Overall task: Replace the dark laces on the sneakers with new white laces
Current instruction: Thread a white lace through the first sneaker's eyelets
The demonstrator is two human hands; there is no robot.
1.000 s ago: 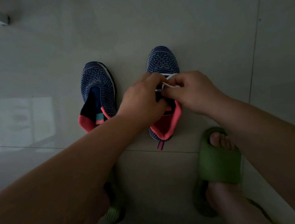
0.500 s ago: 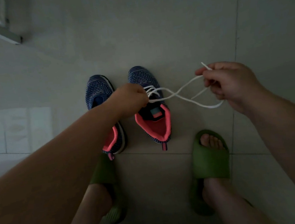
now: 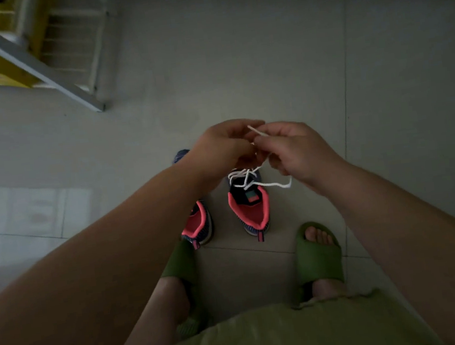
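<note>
Two dark blue knit sneakers with coral lining stand side by side on the tiled floor. The right sneaker (image 3: 250,209) has a white lace (image 3: 249,177) threaded across its upper eyelets, its strands rising to my hands. My forearm hides most of the left sneaker (image 3: 198,224). Raised above the shoes, my left hand (image 3: 223,147) and my right hand (image 3: 294,147) meet. Both pinch the white lace, and one lace tip sticks up between them. A loose loop of lace hangs below my right hand.
My two feet in green slides (image 3: 319,258) stand just behind the sneakers. A white metal frame with yellow parts (image 3: 37,60) sits at the far left. A dark strip runs along the top edge. Grey floor tiles (image 3: 264,54) surround the shoes.
My right hand has swung back from the right to meet my left hand above the shoe, and both hands have risen with the lace. The view has tilted up and away from the shoes.
</note>
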